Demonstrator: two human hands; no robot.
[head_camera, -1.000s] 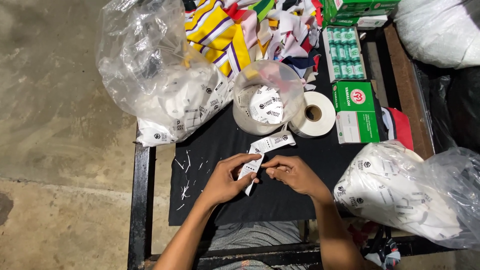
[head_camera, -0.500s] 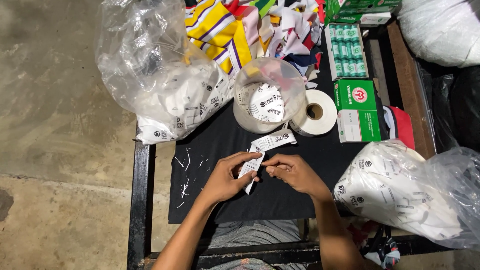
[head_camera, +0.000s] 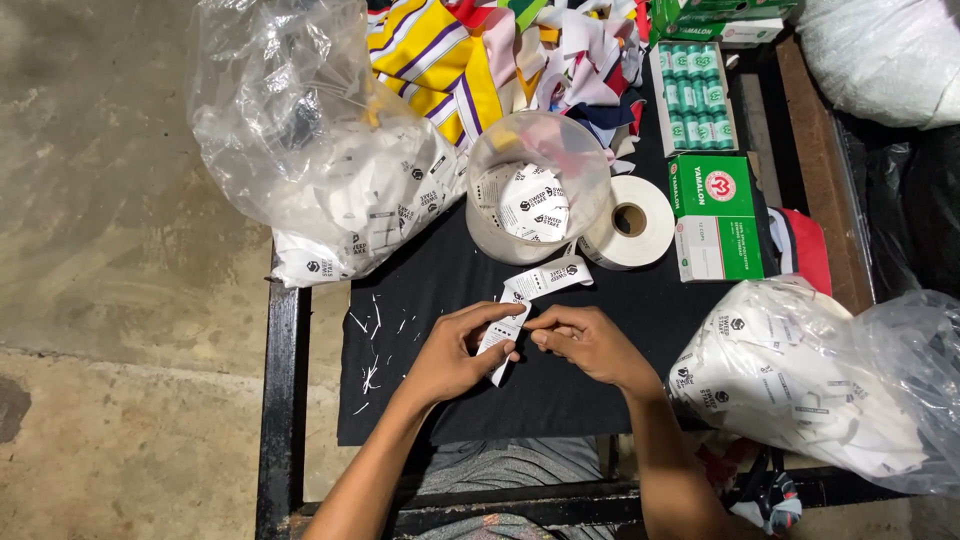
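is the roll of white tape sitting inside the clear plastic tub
No, the roll of white tape lies on the black cloth right beside the clear plastic tub, touching its outside.

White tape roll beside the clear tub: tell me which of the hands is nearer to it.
Right. The right hand lies just below the white tape roll; the left hand sits farther off, down and to its left.

Your left hand (head_camera: 455, 355) and right hand (head_camera: 590, 342) are bare, without gloves or rings. Both forearms are uncovered, no sleeves showing. Grey patterned cloth covers your lap.
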